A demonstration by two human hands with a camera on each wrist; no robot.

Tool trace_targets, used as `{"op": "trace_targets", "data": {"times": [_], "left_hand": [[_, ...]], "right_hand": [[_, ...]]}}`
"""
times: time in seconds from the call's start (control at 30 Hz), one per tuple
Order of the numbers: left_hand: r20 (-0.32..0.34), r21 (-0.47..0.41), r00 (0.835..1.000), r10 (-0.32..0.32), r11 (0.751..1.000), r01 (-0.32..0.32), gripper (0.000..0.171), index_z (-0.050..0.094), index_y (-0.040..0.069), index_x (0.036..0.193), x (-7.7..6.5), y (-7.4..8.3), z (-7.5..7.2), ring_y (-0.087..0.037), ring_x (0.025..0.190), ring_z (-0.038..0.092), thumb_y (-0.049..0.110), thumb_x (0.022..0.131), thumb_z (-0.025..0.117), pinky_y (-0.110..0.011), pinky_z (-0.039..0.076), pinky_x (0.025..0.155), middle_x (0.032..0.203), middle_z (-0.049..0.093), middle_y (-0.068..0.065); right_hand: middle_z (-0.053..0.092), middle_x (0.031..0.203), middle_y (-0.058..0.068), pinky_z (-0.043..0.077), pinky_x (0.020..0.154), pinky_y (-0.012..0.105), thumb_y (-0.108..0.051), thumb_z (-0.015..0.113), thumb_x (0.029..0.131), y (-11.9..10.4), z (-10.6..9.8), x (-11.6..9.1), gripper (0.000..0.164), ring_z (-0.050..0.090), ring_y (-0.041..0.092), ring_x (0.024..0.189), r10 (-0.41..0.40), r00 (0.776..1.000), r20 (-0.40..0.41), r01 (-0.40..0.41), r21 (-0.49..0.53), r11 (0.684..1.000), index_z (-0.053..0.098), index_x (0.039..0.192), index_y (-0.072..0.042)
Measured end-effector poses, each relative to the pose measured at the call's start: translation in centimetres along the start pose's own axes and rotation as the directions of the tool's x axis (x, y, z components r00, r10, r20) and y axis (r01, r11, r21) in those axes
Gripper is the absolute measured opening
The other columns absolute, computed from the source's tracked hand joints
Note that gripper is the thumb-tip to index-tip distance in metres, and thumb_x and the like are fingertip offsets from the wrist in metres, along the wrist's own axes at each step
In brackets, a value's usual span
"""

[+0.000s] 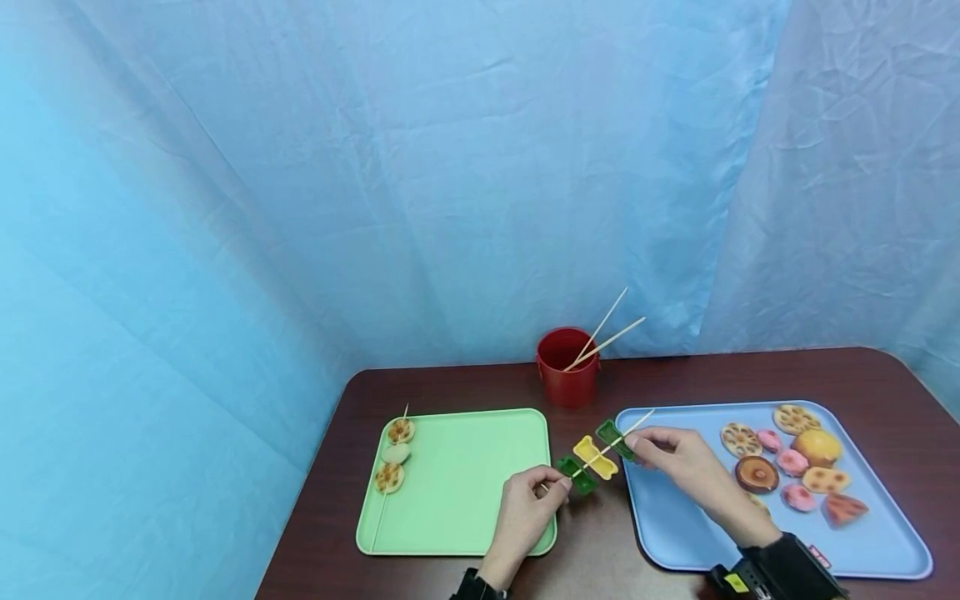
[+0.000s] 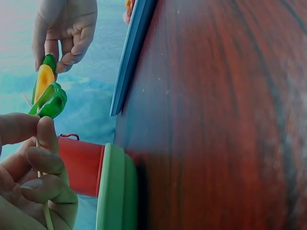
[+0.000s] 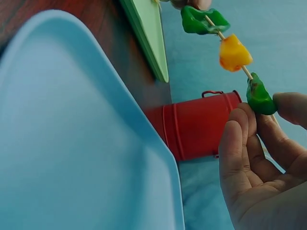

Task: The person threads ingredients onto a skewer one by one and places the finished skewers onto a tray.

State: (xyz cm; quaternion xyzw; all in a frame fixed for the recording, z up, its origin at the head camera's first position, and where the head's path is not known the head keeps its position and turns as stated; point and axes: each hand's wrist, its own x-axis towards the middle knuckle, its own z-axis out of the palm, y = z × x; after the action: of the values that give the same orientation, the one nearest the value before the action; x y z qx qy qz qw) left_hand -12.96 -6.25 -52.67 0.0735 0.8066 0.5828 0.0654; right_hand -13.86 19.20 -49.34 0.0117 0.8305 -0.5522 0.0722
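Observation:
Between the two hands a thin wooden skewer (image 1: pixel 642 420) slants up to the right, carrying two green pepper pieces with a yellow pepper piece (image 1: pixel 587 450) between them. My left hand (image 1: pixel 523 510) pinches the stick just below the lower green pepper piece (image 2: pixel 53 100); the stick's tail runs down past the curled fingers in the left wrist view. At the other end, thumb and fingers of my right hand (image 1: pixel 693 468) pinch the upper green pepper piece (image 3: pixel 259 97). Gaps of bare stick show between the pieces in the right wrist view.
A green tray (image 1: pixel 480 492) on the left bears a finished-looking skewer (image 1: pixel 397 454) of round slices. On the right, a blue tray (image 1: pixel 675 533) holds several toy-like food pieces, among them a brown mushroom cap (image 1: pixel 757 474). Behind stands a red bucket (image 1: pixel 568 387) with two sticks.

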Motion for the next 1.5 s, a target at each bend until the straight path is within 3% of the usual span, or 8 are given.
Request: {"op": "trace_targets", "data": {"times": [0.37,0.6,0.93,1.2,1.5], "left_hand": [[-0.004,0.029,1.0,0.011,1.0,-0.011,0.015,0.078,0.003,0.089,0.0,-0.1,0.0,-0.001,0.056,0.057,0.017,0.093,0.073,-0.018,0.045,0.056,0.068,0.067,0.012],[-0.042,0.18,0.99,0.133,0.976,-0.123,0.009,0.079,0.014,0.084,-0.1,-0.2,-0.3,0.002,0.07,0.056,0.018,0.09,0.074,-0.019,0.047,0.066,0.078,0.065,0.015],[-0.051,0.262,0.964,0.261,0.935,-0.239,0.006,0.08,0.012,0.084,-0.1,0.0,-1.4,0.004,0.061,0.044,0.012,0.09,0.08,-0.015,0.037,0.056,0.076,0.064,0.011],[-0.116,0.299,0.977,0.177,0.945,-0.135,0.005,0.081,0.008,0.087,-0.2,-0.2,-4.5,0.001,0.061,0.048,0.012,0.09,0.081,-0.018,0.041,0.058,0.076,0.065,0.009],[-0.239,0.36,0.965,0.108,0.933,-0.015,0.004,0.081,0.012,0.085,-1.0,-1.7,-8.8,-0.002,0.061,0.049,0.014,0.089,0.082,-0.021,0.042,0.058,0.077,0.067,0.009]], "right_hand": [[0.074,0.098,0.007,0.056,0.075,0.037,-0.033,0.067,0.102,-0.1,0.9,0.0,0.041,0.068,0.02,0.087,0.016,1.0,0.006,-0.016,-0.026,1.0,0.072,0.12,0.004],[0.074,0.101,0.008,0.056,0.074,0.036,-0.032,0.067,0.102,-0.1,1.0,0.0,0.04,0.068,0.018,0.087,0.007,1.0,0.013,-0.007,-0.027,1.0,0.073,0.119,0.003],[0.074,0.097,0.009,0.054,0.073,0.033,-0.036,0.066,0.102,-0.5,1.2,0.2,0.039,0.066,0.02,0.086,-0.017,1.0,0.018,0.018,-0.014,1.0,0.075,0.117,0.0],[0.075,0.108,0.012,0.058,0.08,0.032,-0.037,0.062,0.105,0.3,0.3,0.1,0.045,0.07,0.019,0.095,-0.013,1.0,0.008,0.013,0.012,1.0,0.071,0.123,0.003],[0.074,0.112,0.013,0.058,0.082,0.032,-0.04,0.059,0.106,0.9,-0.7,-0.6,0.05,0.07,0.023,0.099,0.019,0.999,0.031,-0.019,0.016,1.0,0.068,0.129,0.003]]}}
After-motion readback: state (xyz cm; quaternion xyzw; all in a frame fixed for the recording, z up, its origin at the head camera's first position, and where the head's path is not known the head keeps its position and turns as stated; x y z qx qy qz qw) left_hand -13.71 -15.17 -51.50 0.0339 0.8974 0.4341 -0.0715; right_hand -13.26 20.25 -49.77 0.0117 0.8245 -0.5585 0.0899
